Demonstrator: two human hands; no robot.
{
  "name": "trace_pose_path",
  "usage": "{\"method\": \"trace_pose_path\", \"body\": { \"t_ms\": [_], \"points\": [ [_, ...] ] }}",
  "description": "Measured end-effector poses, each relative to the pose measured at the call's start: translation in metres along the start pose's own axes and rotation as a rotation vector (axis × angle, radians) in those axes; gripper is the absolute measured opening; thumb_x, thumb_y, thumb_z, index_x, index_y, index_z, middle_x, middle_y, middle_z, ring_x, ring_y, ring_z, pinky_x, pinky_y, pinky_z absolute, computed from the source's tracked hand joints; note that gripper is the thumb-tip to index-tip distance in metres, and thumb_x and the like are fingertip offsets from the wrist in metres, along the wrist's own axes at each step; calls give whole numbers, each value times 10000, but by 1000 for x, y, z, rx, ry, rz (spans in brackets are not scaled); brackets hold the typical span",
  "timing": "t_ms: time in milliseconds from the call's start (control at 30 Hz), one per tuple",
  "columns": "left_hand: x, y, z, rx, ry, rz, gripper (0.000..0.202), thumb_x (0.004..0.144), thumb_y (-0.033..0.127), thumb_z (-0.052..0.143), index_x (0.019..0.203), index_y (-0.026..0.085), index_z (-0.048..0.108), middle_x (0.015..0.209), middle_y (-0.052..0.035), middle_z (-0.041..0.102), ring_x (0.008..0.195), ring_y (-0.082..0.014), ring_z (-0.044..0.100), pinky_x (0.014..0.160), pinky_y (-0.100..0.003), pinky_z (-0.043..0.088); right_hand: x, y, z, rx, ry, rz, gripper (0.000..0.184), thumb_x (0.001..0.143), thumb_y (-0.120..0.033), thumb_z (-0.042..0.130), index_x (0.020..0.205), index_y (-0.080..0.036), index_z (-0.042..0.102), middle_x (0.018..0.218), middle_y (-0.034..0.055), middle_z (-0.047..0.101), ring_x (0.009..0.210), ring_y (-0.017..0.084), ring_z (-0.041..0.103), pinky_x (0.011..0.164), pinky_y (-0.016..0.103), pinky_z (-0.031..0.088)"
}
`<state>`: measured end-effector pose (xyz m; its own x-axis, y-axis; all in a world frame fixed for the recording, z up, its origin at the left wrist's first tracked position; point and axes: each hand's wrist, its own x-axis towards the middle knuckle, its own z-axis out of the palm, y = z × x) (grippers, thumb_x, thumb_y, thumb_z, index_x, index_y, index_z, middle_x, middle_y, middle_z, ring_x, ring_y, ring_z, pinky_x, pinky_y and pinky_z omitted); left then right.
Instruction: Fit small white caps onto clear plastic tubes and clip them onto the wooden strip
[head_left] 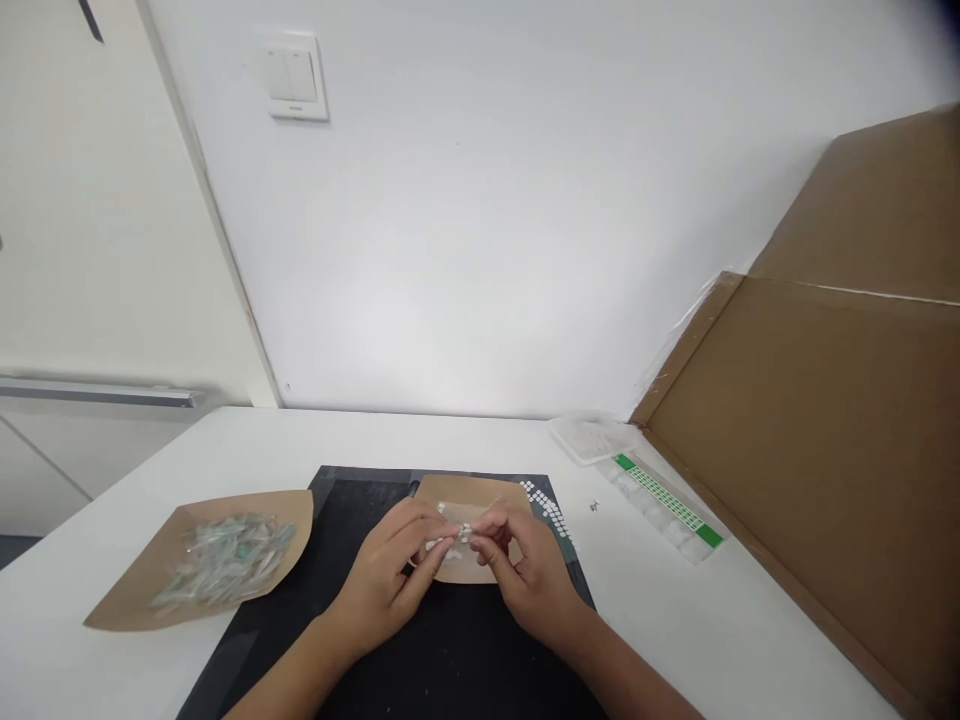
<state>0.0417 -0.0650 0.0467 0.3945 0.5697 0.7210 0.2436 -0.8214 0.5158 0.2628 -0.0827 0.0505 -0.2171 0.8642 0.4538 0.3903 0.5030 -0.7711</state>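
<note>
My left hand (401, 560) and my right hand (521, 565) meet over a brown paper tray (472, 488), fingertips closed in a pinch. Between them is a small white piece (466, 530), too small to make out exactly. More little white bits and something clear lie in the tray just behind and below the fingers, partly hidden by them. The tray rests on a black mat (450, 650). Beside its right edge, rows of white dots (551, 510) show on the mat.
At left, a second brown paper tray (112, 605) holds a heap of clear and greenish plastic pieces (232, 555). A clear bag with a green strip (667, 500), a translucent lid (592, 440) and tiny metallic bits (595, 506) lie at right. Cardboard (840, 430) walls the right side.
</note>
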Motion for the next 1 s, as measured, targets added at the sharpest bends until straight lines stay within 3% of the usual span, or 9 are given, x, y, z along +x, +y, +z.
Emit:
{"method": "trace_pose_path", "body": {
  "t_ms": [167,533,700,833,1000],
  "points": [
    [1,8,1,-169,13,-171,237,1005,173,601,1219,205,696,1036,-95,677,737,-138,593,703,-286,534,0,-2,5,224,0,99,227,978,-380,677,1129,-213,647,788,-5,670,698,155,674,669,284,541],
    [2,7,3,-451,21,-401,99,935,241,738,990,214,817,939,-74,719,733,-132,618,625,-230,497,0,-13,6,549,-95,232,280,893,-355,802,898,-203,567,753,-42,636,675,108,624,665,245,498],
    [3,11,5,-566,51,-558,159,905,323,783,945,169,796,834,-58,722,565,-89,566,482,-190,472,-1,-13,5,679,-130,258,289,856,-339,842,900,-201,592,817,-23,687,735,127,682,707,266,543],
    [5,15,5,-616,75,-648,206,887,345,804,898,147,748,706,-14,684,495,-58,511,428,-148,408,2,-14,3,720,-139,312,297,883,-415,810,917,-195,613,799,-10,708,734,134,696,739,287,571],
    [2,20,6,-795,95,-733,290,897,349,802,1052,166,639,700,34,658,415,-6,398,402,-119,309,4,-20,0,657,-216,333,320,925,-477,748,997,-187,634,842,-13,689,612,87,622,628,245,505]
  ]
}}
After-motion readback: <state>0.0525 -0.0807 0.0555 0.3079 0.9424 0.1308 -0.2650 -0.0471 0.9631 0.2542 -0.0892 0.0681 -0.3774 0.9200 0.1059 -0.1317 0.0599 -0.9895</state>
